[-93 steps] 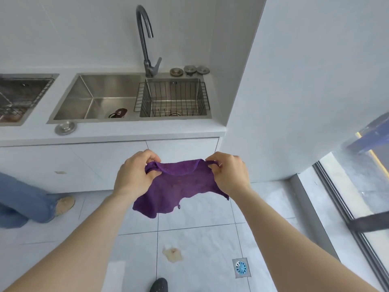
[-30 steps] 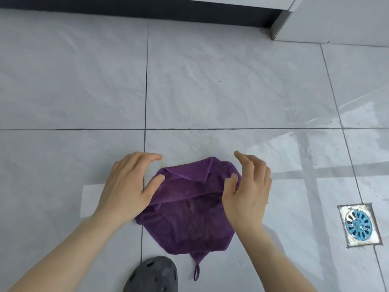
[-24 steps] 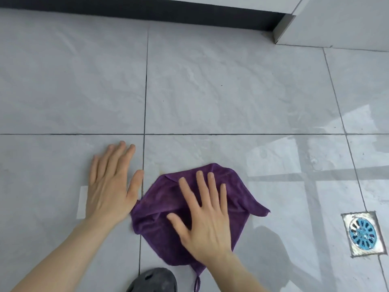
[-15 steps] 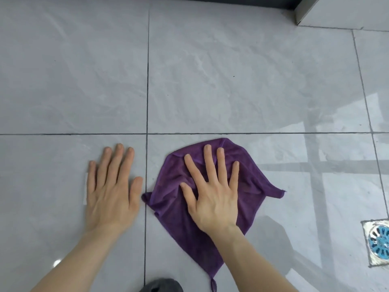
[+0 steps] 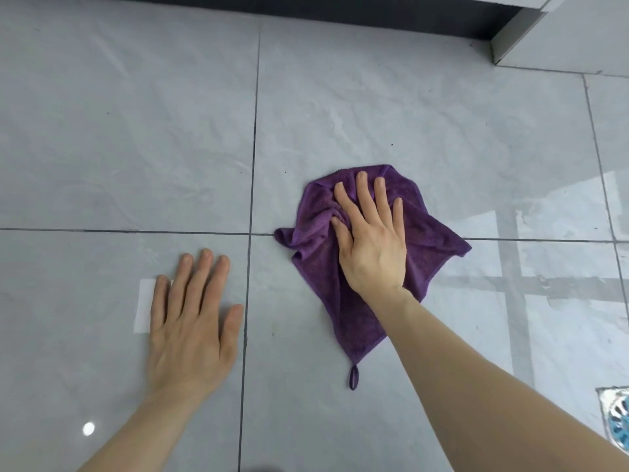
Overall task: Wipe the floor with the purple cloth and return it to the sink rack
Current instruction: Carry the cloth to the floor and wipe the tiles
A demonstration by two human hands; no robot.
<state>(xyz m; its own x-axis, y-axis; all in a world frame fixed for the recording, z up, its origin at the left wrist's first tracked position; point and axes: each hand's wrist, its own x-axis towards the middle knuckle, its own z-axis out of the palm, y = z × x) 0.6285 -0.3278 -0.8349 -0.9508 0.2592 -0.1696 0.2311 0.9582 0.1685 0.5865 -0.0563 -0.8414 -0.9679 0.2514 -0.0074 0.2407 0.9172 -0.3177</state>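
Note:
The purple cloth [image 5: 434, 241] lies crumpled on the grey tiled floor [image 5: 136, 148], across a grout line, with its hanging loop trailing toward me. My right hand [image 5: 371, 243] presses down on it, palm flat and fingers spread, the thumb bunching a fold. My left hand [image 5: 190, 318] rests flat on the bare tile to the cloth's left, fingers apart, holding nothing. The sink rack is out of view.
A dark cabinet kickboard [image 5: 306, 8] runs along the top edge, ending at a white wall corner [image 5: 520, 32] at the upper right. A floor drain with a blue grate [image 5: 617, 422] sits at the lower right edge.
My right hand has pushed the cloth forward and to the right across the tile, over the grout line. My left hand stays planted on the floor.

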